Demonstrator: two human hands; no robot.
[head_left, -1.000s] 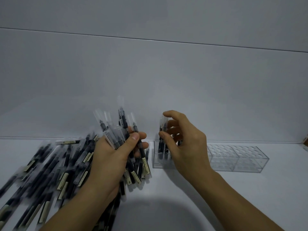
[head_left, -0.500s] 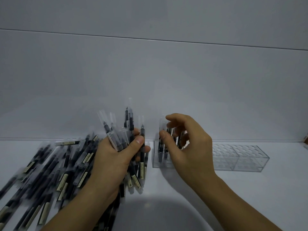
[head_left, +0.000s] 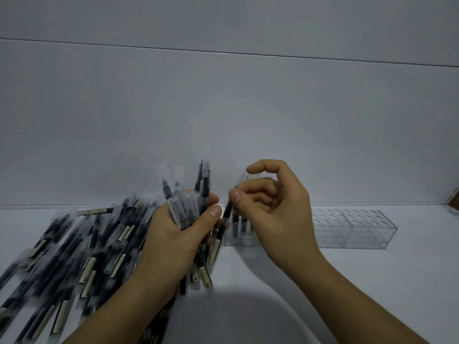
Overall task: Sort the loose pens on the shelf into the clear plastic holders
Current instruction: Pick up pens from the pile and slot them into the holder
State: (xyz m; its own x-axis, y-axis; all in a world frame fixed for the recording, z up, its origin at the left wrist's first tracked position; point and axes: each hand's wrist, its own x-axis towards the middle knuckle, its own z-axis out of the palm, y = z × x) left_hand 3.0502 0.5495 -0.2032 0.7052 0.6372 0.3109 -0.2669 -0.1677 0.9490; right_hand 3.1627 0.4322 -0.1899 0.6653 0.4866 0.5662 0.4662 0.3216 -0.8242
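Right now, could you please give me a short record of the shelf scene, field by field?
left hand grip: holds a fanned bundle of black pens with clear caps
right hand grip: pinches one black pen, tilted, beside the bundle
nearest clear plastic holder: a few standing pens, partly hidden by the right hand
further clear plastic holders: no pens visible in them
loose black pens: piled on the white shelf, left side

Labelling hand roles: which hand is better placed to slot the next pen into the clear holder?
Right. The right hand pinches one pen and sits just in front of the clear holder. The left hand is full, gripping the bundle of pens, and lies further from the holder.
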